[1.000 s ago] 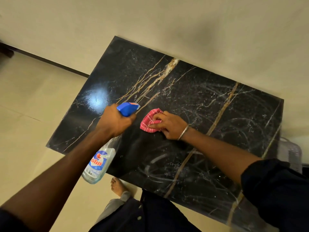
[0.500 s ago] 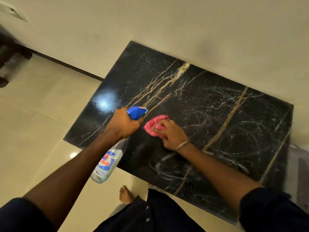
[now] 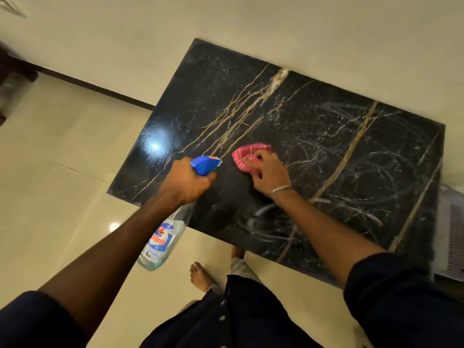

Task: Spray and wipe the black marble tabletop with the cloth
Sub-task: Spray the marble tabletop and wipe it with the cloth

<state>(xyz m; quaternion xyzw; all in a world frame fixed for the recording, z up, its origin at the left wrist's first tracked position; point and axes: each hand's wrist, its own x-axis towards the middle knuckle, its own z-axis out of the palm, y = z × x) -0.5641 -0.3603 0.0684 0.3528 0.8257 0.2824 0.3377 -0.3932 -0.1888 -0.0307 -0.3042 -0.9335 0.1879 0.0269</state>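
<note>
The black marble tabletop [image 3: 326, 136] with gold veins fills the middle of the view, and white wipe streaks and droplets cover its right half. My left hand [image 3: 187, 182] grips the clear spray bottle [image 3: 163, 239] by its blue trigger head, nozzle aimed over the table's near left part. My right hand [image 3: 270, 172] presses a bunched red cloth [image 3: 247, 153] flat on the marble just right of the nozzle. A silver bangle sits on my right wrist.
The table stands against a cream wall [image 3: 251, 26] on a glossy beige tile floor [image 3: 50, 184]. My bare foot [image 3: 199, 275] is by the table's near edge. A white slatted object [image 3: 452, 234] stands at the table's right end. Dark furniture [image 3: 10, 71] is at far left.
My right hand has slid the red cloth a little away from me across the marble. The left hand keeps the bottle beside it. My head has shifted, so the table sits further right.
</note>
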